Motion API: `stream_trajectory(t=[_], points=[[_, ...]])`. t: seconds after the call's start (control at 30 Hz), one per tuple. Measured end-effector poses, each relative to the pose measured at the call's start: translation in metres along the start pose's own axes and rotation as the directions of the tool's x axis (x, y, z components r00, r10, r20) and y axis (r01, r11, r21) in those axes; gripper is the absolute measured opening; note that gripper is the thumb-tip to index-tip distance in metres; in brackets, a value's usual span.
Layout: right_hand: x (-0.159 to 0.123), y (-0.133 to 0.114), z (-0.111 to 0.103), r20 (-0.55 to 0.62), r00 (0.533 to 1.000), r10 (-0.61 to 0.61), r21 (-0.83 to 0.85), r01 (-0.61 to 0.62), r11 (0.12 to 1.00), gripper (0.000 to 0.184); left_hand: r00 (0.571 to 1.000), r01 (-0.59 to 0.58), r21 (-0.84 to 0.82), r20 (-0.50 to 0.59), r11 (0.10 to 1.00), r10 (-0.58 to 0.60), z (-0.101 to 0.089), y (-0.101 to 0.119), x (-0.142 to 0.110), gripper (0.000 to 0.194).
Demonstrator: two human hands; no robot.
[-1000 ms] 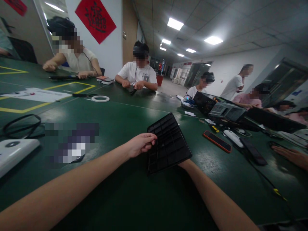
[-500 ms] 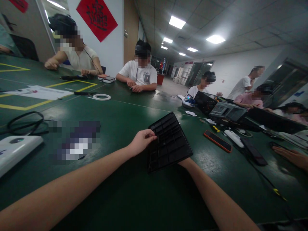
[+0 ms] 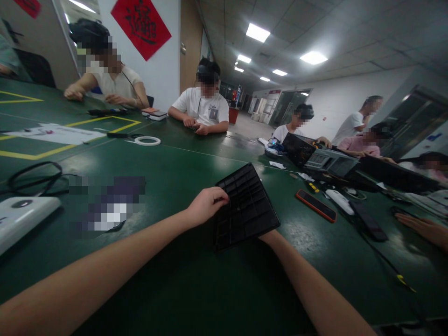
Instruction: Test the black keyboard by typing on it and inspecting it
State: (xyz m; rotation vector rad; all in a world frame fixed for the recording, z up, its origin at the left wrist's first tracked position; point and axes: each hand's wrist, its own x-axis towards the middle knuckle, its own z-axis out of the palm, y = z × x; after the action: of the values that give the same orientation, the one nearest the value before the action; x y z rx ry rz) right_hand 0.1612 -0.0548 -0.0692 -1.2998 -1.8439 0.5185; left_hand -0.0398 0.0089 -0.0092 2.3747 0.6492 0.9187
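"Start us at the left!"

"A white device (image 3: 31, 221) lies on the green bench (image 3: 175, 168), well apart from the action. Then the left hand (image 3: 207, 205), right at the near-left side of the black compartment tray (image 3: 248, 205)!"

"How's that grip?"

"Thumb and fingers curl in close together. How tightly, I can't tell, nor whether something small is pinched there. I'd want light fingertip pressure here; a hard push could swing the whole thing."

"And the tray?"

"Up at centre, tilted between the hands, dividers facing the wearer. If anything loose sits in those cells, a flatter angle looks safer."

"Who's bracing it?"

"The right hand (image 3: 270, 236), it seems, behind the lower right corner. Its fingers are hidden, so I can't tell how far that grip closes. Firm support there should free the left for fine work."

"Farther right?"

"An orange-rimmed phone (image 3: 317, 206), lying apart from the tray."
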Motion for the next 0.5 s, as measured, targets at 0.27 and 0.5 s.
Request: stream_trajectory(t=[0.27, 0.5], points=[[-0.003, -0.017, -0.008, 0.031, 0.999, 0.014, 0.008, -0.014, 1.000, 0.050, 0.991, 0.132, 0.040, -0.039, 0.990, -0.131, 0.004, 0.002, -0.002, 0.019], [-0.001, -0.015, -0.004, 0.034, 0.996, 0.084, 0.055, -0.085, 0.995, 0.035, 0.995, 0.087, -0.055, 0.043, 0.995, -0.085, -0.001, 0.004, 0.000, 0.011]])
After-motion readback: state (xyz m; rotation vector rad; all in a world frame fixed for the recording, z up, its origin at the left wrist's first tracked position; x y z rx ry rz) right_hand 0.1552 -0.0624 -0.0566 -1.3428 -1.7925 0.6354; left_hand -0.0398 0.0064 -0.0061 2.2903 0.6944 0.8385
